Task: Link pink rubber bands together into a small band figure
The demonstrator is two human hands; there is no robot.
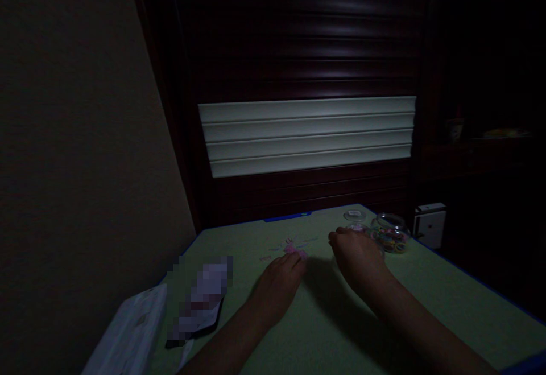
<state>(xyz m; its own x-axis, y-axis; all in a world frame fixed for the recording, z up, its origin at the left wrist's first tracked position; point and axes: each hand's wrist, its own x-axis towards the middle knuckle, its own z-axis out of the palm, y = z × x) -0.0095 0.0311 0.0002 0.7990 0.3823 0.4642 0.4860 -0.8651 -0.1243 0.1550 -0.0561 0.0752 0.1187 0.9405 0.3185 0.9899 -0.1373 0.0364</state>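
My left hand (282,281) rests low over the green tabletop, its fingertips at a small pile of pink pieces (290,248). The fingers are bent and close together; whether they grip a piece is too dark to tell. My right hand (355,252) is raised a little to the right, fingers pinched together, and what they hold, if anything, is too small to make out. Just beyond it stands an open clear jar (390,235) with colourful small pieces inside. A second clear container with pink pieces is partly hidden behind my right hand.
A clear round lid (354,215) lies near the back edge of the green table (426,295). At the left are a blurred, pixelated device (202,301) and a white box (128,332). A shuttered panel rises behind the table.
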